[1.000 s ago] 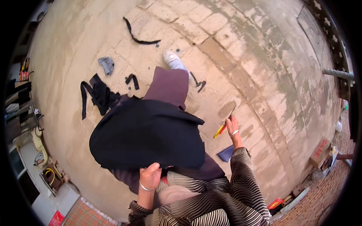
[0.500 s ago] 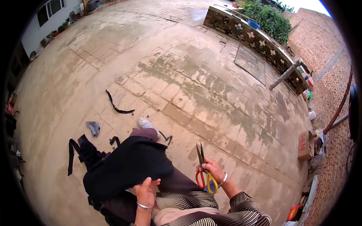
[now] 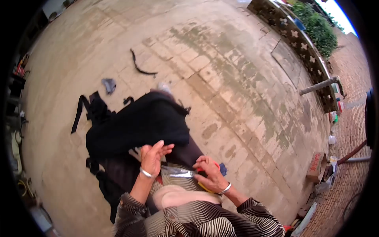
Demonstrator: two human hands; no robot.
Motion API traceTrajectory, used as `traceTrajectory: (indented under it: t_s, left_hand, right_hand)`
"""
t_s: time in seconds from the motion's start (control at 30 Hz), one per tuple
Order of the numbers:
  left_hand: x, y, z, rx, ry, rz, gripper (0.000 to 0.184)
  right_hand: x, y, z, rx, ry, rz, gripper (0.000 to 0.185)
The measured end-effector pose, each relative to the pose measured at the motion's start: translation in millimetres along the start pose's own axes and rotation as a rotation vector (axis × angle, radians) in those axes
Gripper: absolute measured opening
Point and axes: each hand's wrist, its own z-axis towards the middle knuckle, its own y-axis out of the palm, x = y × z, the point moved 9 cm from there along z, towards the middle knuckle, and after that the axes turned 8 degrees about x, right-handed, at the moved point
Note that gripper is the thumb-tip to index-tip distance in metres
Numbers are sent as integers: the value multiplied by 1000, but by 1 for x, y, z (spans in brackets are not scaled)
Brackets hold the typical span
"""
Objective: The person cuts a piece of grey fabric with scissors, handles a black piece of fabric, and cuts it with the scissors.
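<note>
Black cloth (image 3: pixel 138 122) lies spread over my lap and knees. Just below its lower edge is my left hand (image 3: pixel 153 158), palm turned inward and fingers apart, with nothing visible in it. My right hand (image 3: pixel 210 173) is wrapped round the red and yellow handles of the scissors (image 3: pixel 183 173), whose blades point left toward my left wrist, over my striped top. A dark blue item (image 3: pixel 223 169) lies on the ground just right of my right hand.
On the paved ground ahead are a black strip (image 3: pixel 137 66), a grey cloth piece (image 3: pixel 109 85) and black scraps (image 3: pixel 98 108). A cardboard box (image 3: pixel 316 168) stands by the brick wall at right. A pole (image 3: pixel 319 85) juts near the low patterned wall.
The scissors have swung from pointing up and away to pointing left across my body. My right hand has come closer to my left, which has let go of the cloth's edge. The view has tilted.
</note>
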Motion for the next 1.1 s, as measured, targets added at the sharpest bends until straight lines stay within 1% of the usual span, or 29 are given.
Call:
traceTrajectory:
  t_s: [0.07, 0.13, 0.23, 0.33, 0.4, 0.43, 0.5, 0.53, 0.6, 0.63, 0.67, 0.73, 0.77, 0.8, 0.87, 0.9, 0.93, 1.03, 1.1]
  left_hand:
    - [-5, 5, -2, -31, -17, -12, 21]
    - [-7, 6, -1, -35, -14, 9, 21]
    - [-14, 5, 1, -25, -8, -26, 17]
    - [-18, 10, 0, 17, -31, -21, 16]
    - [-25, 9, 1, 34, -46, -14, 17]
    - [-25, 12, 0, 47, -48, -10, 18]
    - [-28, 14, 0, 64, -62, -7, 19]
    - [-30, 15, 0, 58, -67, -8, 20]
    - [-32, 18, -1, 53, -76, -12, 21]
    - [-32, 19, -2, 59, -83, -13, 22]
    - [-33, 19, -3, 67, -88, -14, 23]
    - [-37, 20, -4, 89, -120, 7, 24]
    - [-40, 19, -5, 104, -151, 30, 26]
    - [-40, 20, -4, 105, -150, 31, 26]
    - [-44, 22, -4, 99, -168, 40, 28]
    - [-46, 24, -3, 99, -170, 37, 28]
    - [-47, 27, -3, 92, -174, 33, 28]
    - [-47, 30, -4, 85, -172, 33, 28]
    - [-46, 30, -4, 89, -166, 34, 27]
  right_hand:
    - [9, -3, -12, 60, 34, -53, 32]
    - [10, -6, -19, 110, 71, -204, 30]
    - [23, -11, -22, 30, 174, -256, 31]
    - [25, -15, -22, -37, 183, -218, 33]
    - [20, -16, -21, -102, 106, -128, 40]
    - [21, -21, -21, -106, 115, -126, 40]
    - [21, -22, -22, -218, 121, -43, 52]
    - [26, -23, -25, -220, 132, -44, 52]
    - [56, -23, -35, -163, 352, 98, 62]
    - [65, -24, -39, -148, 387, 111, 63]
    - [70, -25, -43, -152, 387, 110, 63]
    - [90, -28, -58, -153, 539, 164, 59]
    - [97, -31, -63, -100, 556, 153, 51]
    - [96, -35, -62, -102, 555, 154, 51]
    - [104, -46, -70, -52, 775, 317, 42]
    - [109, -53, -69, -40, 745, 281, 38]
    - [112, -60, -69, -40, 747, 278, 38]
    - [111, -78, -58, -23, 705, 486, 38]
    - [101, -87, -47, -47, 703, 467, 39]
